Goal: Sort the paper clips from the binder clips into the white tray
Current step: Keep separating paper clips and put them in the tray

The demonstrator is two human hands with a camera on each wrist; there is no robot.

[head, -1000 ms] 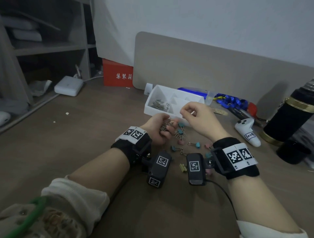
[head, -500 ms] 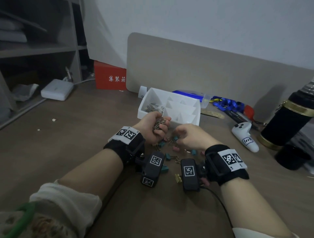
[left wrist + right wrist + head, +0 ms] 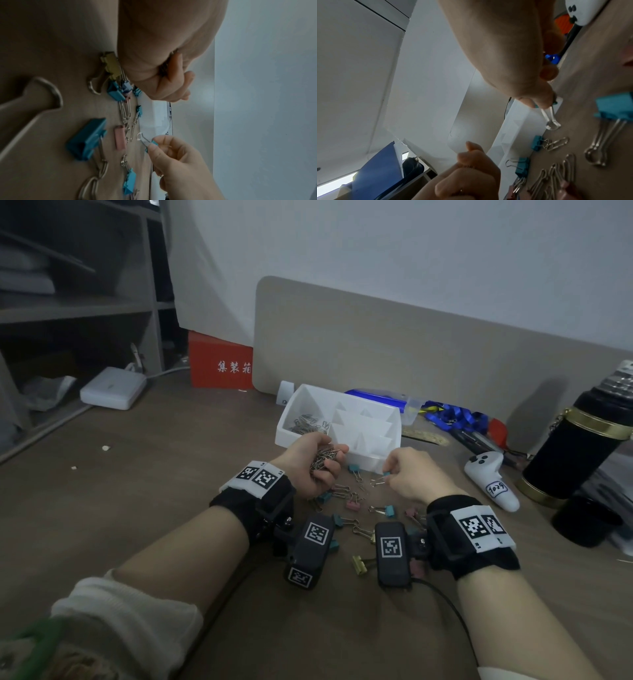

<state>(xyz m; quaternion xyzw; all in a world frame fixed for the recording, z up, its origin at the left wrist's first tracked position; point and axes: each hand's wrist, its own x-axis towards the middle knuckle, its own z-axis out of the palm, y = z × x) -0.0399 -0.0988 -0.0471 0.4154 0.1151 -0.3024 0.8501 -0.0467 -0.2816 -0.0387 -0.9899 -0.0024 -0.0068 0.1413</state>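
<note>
My left hand [image 3: 329,463] is curled round a bunch of silver paper clips [image 3: 321,457], just in front of the white tray [image 3: 371,436]. More paper clips [image 3: 306,422] lie in the tray's left compartment; the other compartments look bare. With thumb and fingertips, my right hand [image 3: 388,476] pinches a small teal binder clip [image 3: 150,143], whose wire handle [image 3: 551,119] points toward the table. Teal, pink and yellow binder clips [image 3: 352,505] and a few loose paper clips [image 3: 556,143] lie scattered between my wrists.
A white controller [image 3: 491,479] lies to the right, with a black flask [image 3: 572,453] and a black cup [image 3: 584,520] beyond it. Blue lanyards and pens [image 3: 455,417] sit behind the tray. At the back left are a red box [image 3: 221,366] and a white box [image 3: 113,387].
My right hand came down from the tray's front rim to the scattered clips and now pinches a teal binder clip. The left hand kept hold of its paper clips.
</note>
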